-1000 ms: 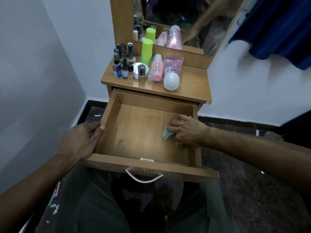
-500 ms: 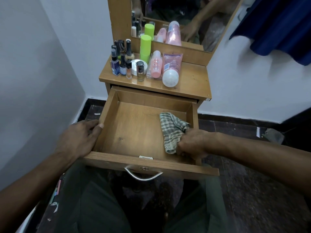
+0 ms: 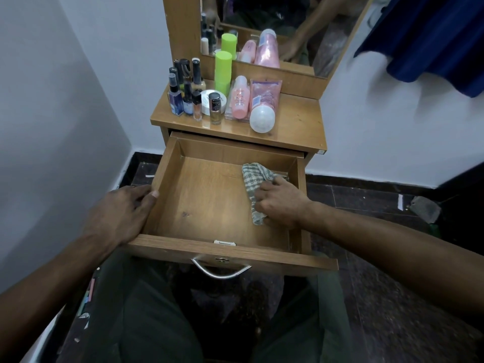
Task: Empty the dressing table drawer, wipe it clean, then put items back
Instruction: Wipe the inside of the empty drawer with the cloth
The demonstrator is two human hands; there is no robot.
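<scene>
White walls close in a narrow corner with a dark floor (image 3: 392,297), where a small wooden dressing table stands. Nearest the person, the drawer (image 3: 209,251) is pulled well out, its curved metal handle (image 3: 221,272) facing the knees. The left hand (image 3: 119,214) rests on the drawer's left wall, fingers laid fairly straight along the edge with the thumb over the rim, steadying it; it does not clench anything. Inside, the drawer bottom is bare wood apart from a small dark mark near the left. The right hand (image 3: 281,204) is in the right half of the drawer, fingers curled down around a checked cloth (image 3: 252,179) and pressing it to the wood; the cloth's free end trails toward the back right corner.

So the emptying looks done and the wiping is the step in hand. The left half and the corners probably still need passes with the cloth.

Farther back, on the tabletop (image 3: 296,124), stand the small dark bottles (image 3: 184,93), a white jar (image 3: 210,100), a green can (image 3: 222,72), a pink bottle (image 3: 239,99) and a pink tube (image 3: 263,106). These most likely go back afterwards. Behind them rises the mirror (image 3: 301,27).
</scene>
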